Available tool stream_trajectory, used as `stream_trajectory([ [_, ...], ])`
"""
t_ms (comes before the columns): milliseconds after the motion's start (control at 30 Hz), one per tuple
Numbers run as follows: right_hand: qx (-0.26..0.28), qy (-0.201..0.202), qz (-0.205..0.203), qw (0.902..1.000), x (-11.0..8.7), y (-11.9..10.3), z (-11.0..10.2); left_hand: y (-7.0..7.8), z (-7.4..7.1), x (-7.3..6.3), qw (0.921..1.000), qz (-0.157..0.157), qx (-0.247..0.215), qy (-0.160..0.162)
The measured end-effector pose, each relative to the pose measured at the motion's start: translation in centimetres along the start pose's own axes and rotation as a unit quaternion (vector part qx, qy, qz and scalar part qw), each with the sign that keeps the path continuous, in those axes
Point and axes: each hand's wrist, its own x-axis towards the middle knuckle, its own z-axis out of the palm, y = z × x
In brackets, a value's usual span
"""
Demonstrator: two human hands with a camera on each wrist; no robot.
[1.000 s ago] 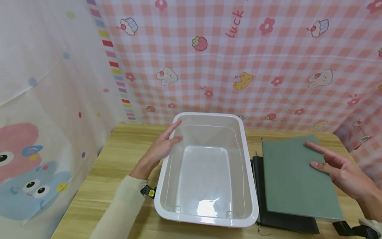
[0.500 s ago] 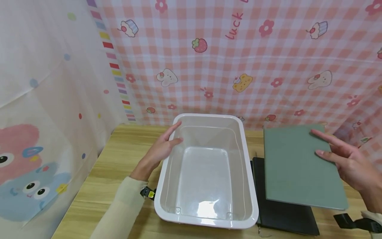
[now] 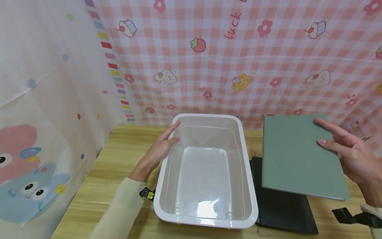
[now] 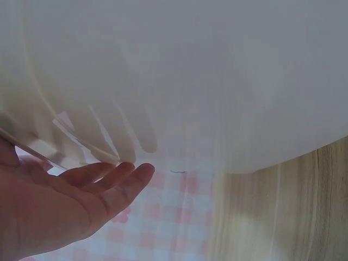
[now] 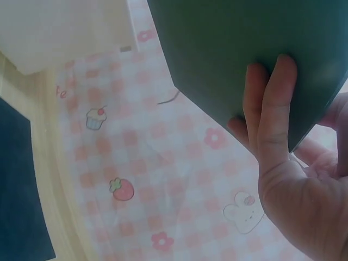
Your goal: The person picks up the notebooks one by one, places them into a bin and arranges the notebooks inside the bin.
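Left hand on a white rectangular plastic tub, right hand holding a sage-green hardcover notebook

At the left, the hand grips the tub's long side by its rim, thumb inside and fingers against the outer wall. The tub stands upright on a pale wood-grain worktop. It looks stiff and fairly light; its glossy wall may be slippery, so the rim seems the surest hold.

Just right of it, a black rectangular notebook lies flat on the worktop; whether it touches the tub cannot be told.

Farther right, raised off the worktop and partly overlapping the black one in the head view, is the green notebook. The right hand pinches its right edge, thumb and index finger on the upper face, other fingers on the underside. It should be light, rather stiff and hardly fragile. Which edge is the spine cannot be told; if loose, the covers could splay, so pinching both together midway along that edge seems best
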Motion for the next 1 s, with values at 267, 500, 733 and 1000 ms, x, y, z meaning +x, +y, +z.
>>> stream_trajectory([
  [267,-0.022,0.051,-0.002,0.9985,0.6,-0.6,1.3,0.2,0.1,-0.2,1.0000,0.005,0.000,0.000],
  [500,-0.063,0.075,0.002,0.9952,1.3,-1.2,2.6,0.1,0.0,-0.2,0.9999,0.005,0.008,0.003],
  [733,-0.087,0.082,0.010,0.9928,2.2,-1.9,3.9,0.1,-0.1,-0.1,1.0000,0.002,0.004,0.000],
  [1000,-0.055,0.050,0.041,0.9963,3.7,-2.5,5.1,0.1,0.1,-0.1,1.0000,0.001,0.001,0.003],
])
